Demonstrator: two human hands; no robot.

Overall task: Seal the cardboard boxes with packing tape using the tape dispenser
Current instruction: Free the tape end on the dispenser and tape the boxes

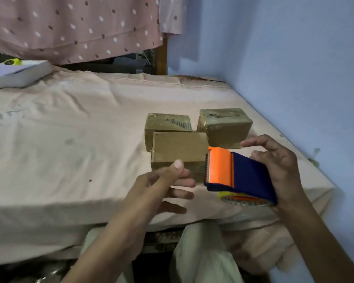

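Three small brown cardboard boxes lie on the bed. The nearest box [179,149] sits in front of a second box [166,123], and a third box [225,125] wrapped in shiny tape lies to the right. My right hand [280,168] grips a blue and orange tape dispenser [239,174] with a tape roll underneath, held just right of the nearest box. My left hand [170,184] hovers in front of the nearest box with thumb up and fingers relaxed, holding nothing.
The bed [70,150] has a wrinkled pale pink sheet. A white flat box [16,73] with a yellow object lies at the far left. A blue wall [294,68] borders the right side. A dotted pink cloth hangs behind. My knees are below the bed edge.
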